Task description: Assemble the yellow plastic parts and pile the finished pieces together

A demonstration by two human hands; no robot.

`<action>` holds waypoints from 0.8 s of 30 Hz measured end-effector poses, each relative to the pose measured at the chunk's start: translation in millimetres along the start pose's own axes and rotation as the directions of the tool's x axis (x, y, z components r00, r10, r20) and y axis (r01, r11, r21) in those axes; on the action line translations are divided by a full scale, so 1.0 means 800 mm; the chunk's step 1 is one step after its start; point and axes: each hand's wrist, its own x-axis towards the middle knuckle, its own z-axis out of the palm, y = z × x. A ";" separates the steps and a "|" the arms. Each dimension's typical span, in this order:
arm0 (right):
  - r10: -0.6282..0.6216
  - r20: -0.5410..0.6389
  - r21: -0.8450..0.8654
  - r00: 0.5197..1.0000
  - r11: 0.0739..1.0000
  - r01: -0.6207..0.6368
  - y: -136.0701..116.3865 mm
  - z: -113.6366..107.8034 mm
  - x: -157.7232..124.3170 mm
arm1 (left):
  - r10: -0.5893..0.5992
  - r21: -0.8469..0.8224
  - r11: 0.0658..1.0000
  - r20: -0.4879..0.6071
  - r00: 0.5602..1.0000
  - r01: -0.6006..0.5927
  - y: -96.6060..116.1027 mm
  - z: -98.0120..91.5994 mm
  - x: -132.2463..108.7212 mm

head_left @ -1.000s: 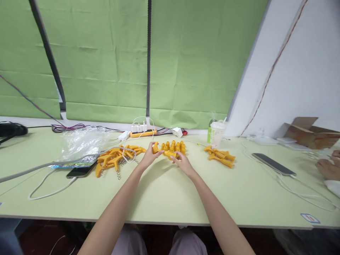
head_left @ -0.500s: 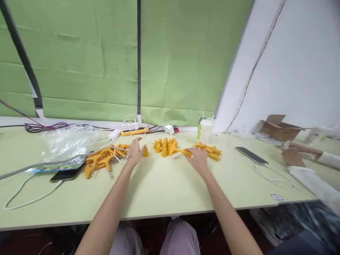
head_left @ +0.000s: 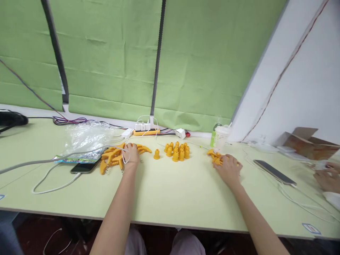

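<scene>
My left hand (head_left: 131, 155) reaches into a pile of yellow T-handled corkscrews (head_left: 114, 156) with bare metal spirals, its fingers curled down round one; the fingertips are partly hidden. At the right, my right hand (head_left: 228, 170) lies over a smaller group of yellow corkscrews (head_left: 215, 156), fingers bent round one that it mostly covers. Between the hands stand several yellow bell-shaped caps (head_left: 175, 154) in a cluster, open end down. One single cap (head_left: 156, 154) stands apart, left of the cluster.
Clear plastic wrap (head_left: 89, 138) and a phone (head_left: 84, 167) lie left, with a white cable across the pile. Behind is a power strip (head_left: 146, 131). A drink cup (head_left: 222, 137) stands behind my right hand. Another phone (head_left: 275, 171) and another person's hands (head_left: 328, 177) are farther right.
My right hand has carried a yellow corkscrew right to the smaller group. My left hand has left the single cap and moved onto the left pile. The view has turned left.
</scene>
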 end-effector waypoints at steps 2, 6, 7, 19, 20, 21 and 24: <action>-0.052 0.086 0.038 0.995 0.998 0.049 -0.068 0.019 0.005 | -0.011 -0.031 0.999 -0.047 0.999 0.010 -0.005 -0.001 0.003; -0.222 0.339 0.160 0.914 0.971 0.176 -0.210 0.072 0.006 | -0.014 -0.236 0.971 -0.171 0.985 -0.027 -0.010 -0.007 0.012; -0.243 0.366 0.183 0.898 0.965 0.187 -0.238 0.087 0.005 | -0.015 -0.315 0.947 -0.222 0.975 -0.058 -0.008 -0.011 0.014; -0.173 0.498 0.374 0.850 0.927 -0.031 -0.326 0.173 -0.007 | -0.243 -0.887 0.428 -0.298 0.923 -0.174 0.028 -0.043 0.013; -0.165 0.508 0.386 0.846 0.921 -0.053 -0.333 0.176 -0.011 | -0.271 -0.929 0.337 -0.251 0.929 -0.153 0.027 -0.039 0.016; -0.147 0.510 0.393 0.848 0.916 -0.078 -0.341 0.178 -0.015 | -0.286 -0.962 0.245 -0.192 0.939 -0.122 0.025 -0.034 0.018; -0.081 0.488 0.408 0.869 0.901 -0.145 -0.357 0.177 -0.026 | -0.190 -0.999 -0.012 0.038 0.981 0.037 0.021 -0.024 0.022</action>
